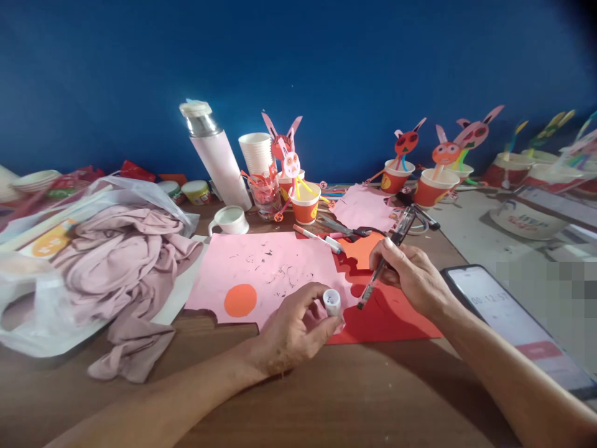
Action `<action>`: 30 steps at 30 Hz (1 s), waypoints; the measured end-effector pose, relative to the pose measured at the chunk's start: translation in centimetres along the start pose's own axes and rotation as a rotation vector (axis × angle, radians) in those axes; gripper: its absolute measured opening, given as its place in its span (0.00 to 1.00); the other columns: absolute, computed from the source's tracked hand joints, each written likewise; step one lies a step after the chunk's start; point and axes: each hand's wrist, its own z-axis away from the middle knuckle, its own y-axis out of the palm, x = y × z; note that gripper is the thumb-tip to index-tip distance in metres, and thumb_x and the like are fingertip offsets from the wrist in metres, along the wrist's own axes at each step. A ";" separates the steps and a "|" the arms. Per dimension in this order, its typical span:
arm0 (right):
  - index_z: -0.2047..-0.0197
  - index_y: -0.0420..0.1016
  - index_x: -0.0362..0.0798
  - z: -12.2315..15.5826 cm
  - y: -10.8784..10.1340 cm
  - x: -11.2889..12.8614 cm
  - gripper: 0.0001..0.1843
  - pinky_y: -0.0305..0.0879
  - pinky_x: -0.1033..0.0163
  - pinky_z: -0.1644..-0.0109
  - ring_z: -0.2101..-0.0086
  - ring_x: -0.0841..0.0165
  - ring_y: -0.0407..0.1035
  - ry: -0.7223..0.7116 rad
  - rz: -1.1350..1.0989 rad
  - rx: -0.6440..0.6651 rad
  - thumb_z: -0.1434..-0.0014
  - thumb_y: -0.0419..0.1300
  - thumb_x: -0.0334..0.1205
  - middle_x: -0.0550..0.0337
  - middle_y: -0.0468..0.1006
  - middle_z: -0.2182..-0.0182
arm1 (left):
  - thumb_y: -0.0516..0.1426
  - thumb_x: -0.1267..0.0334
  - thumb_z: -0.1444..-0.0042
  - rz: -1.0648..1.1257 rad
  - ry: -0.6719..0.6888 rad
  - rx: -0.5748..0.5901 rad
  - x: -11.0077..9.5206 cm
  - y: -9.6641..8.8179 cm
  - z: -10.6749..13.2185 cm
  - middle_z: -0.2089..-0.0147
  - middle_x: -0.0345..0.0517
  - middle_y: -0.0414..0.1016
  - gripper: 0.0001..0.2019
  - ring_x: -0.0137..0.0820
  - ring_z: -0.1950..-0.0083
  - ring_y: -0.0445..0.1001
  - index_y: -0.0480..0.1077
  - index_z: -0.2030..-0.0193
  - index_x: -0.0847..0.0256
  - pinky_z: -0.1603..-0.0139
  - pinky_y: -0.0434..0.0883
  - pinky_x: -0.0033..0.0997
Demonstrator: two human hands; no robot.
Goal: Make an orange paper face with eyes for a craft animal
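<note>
- Wooden tabletop (326, 398): under both hands
- Pink paper sheet (252, 267): just past left hand, overlapping the red paper
- Red paper (396, 323): directly under right hand
- Phone (504, 311): right of right hand, screen lit
- Right hand (410, 274): closed on black pen, tip down
- Left hand (289, 336): pinching white plastic cylinder, thumb against fingertips
- Black pen (387, 258): in right hand, over red paper
- Orange paper circle (240, 300): on pink sheet, just left of left hand
- White plastic cylinder (331, 302): at left hand's fingertips
</note>
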 end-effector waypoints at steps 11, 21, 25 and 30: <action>0.71 0.68 0.48 0.3 1.4 -1.1 0.22 0.56 0.65 0.77 0.82 0.73 0.55 0.006 0.025 0.098 0.47 0.54 0.60 0.66 0.61 0.84 | 0.55 0.63 0.48 0.152 -0.009 -0.174 -1.3 -7.6 0.6 0.68 0.44 0.72 0.06 0.29 0.68 0.72 0.66 0.64 0.63 0.67 0.70 0.27; 0.71 0.68 0.48 0.0 2.6 -2.9 0.19 0.54 0.66 0.75 0.78 0.73 0.56 0.033 0.026 0.178 0.43 0.53 0.56 0.65 0.63 0.79 | 0.53 0.66 0.45 -0.056 -0.159 0.086 0.3 -8.5 4.8 0.66 0.46 0.72 0.07 0.29 0.66 0.72 0.66 0.60 0.64 0.64 0.69 0.26; 0.70 0.68 0.48 0.0 2.6 -3.0 0.18 0.54 0.66 0.76 0.79 0.73 0.56 0.024 0.000 0.189 0.43 0.53 0.56 0.65 0.63 0.80 | 0.53 0.67 0.47 -0.121 -0.125 0.122 0.6 -8.4 4.9 0.65 0.45 0.72 0.08 0.30 0.65 0.70 0.66 0.59 0.63 0.63 0.68 0.27; 0.70 0.68 0.47 0.2 2.6 -2.4 0.19 0.53 0.66 0.76 0.80 0.74 0.56 0.000 0.003 0.164 0.43 0.53 0.56 0.66 0.63 0.82 | 0.52 0.69 0.48 -0.009 -0.149 0.110 0.3 -8.6 5.0 0.65 0.45 0.70 0.08 0.30 0.64 0.69 0.65 0.59 0.63 0.64 0.66 0.28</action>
